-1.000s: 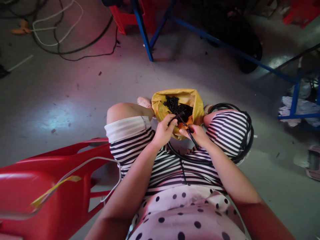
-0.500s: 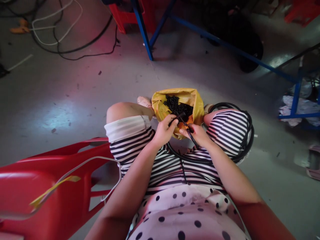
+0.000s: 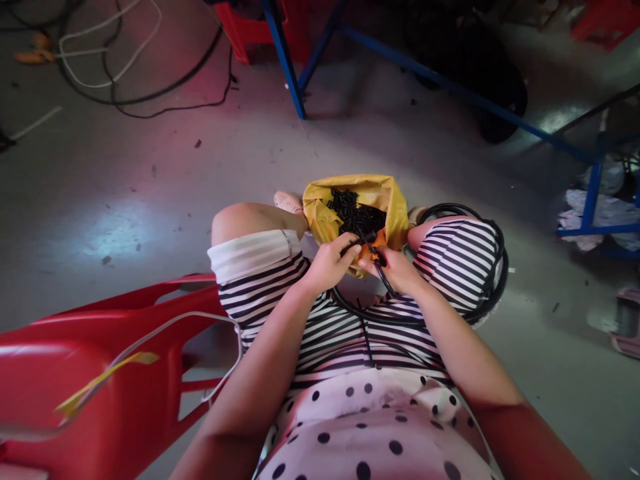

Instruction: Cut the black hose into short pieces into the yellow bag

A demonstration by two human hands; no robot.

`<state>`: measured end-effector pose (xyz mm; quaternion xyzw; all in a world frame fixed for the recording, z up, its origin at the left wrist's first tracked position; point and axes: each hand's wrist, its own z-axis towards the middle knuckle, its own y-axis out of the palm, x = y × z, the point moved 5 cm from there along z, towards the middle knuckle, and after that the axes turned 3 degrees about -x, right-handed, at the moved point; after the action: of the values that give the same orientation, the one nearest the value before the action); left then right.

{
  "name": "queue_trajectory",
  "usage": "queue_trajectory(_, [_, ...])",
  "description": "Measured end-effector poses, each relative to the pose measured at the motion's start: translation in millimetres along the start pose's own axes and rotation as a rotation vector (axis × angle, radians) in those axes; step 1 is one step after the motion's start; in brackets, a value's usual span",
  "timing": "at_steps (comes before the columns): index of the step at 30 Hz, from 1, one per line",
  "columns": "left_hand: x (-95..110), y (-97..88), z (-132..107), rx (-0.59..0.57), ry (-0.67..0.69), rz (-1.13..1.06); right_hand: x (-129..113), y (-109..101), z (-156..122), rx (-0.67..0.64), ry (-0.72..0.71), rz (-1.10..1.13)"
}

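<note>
I sit with a yellow bag [image 3: 387, 200] between my knees; it holds several small black tube pieces [image 3: 356, 215]. My left hand [image 3: 327, 265] is closed, its fingertips pinching a small black piece at the bag's near edge. My right hand [image 3: 395, 269] is closed on the end of a black cable [image 3: 493, 293]. That cable loops over my right thigh and across my lap. The two hands' fingertips almost meet in front of the bag.
A red plastic chair [image 3: 90, 387] with a white cord over it stands at my left. Blue metal frame legs [image 3: 285, 63] and a dark wheel [image 3: 500, 100] are ahead. Cables [image 3: 125, 80] lie on the grey floor at far left. White rags [image 3: 605, 213] lie at right.
My left fingertips have moved slightly right, closer to my right hand at the bag's edge. The view has drifted slightly.
</note>
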<state>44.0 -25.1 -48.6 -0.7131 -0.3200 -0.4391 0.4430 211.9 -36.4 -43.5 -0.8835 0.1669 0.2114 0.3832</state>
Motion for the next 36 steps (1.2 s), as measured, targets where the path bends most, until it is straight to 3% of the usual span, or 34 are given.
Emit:
queue_trajectory(7, [-1.6, -5.3, 0.3, 0.061, 0.008, 0.016, 4.2, 0.9, 0.9, 0.083, -0.01, -0.079])
queue_trajectory(14, [-3.8, -6.8, 0.1, 0.062, 0.013, 0.027, 5.3, 0.9, 1.6, 0.087, -0.005, -0.097])
queue_trajectory(22, [-4.1, 4.6, -0.6, -0.07, 0.049, -0.014, 2.9, -0.8, -0.5, 0.009, -0.021, -0.023])
queue_trajectory(27, [-5.8, 6.5, -0.3, -0.084, 0.029, -0.01, 3.0, 0.2, -0.3, -0.004, -0.01, -0.036])
queue_trajectory(36, [-5.4, 1.9, 0.8, -0.021, 0.019, 0.002, 5.7, -1.0, 2.8, 0.107, 0.01, -0.105])
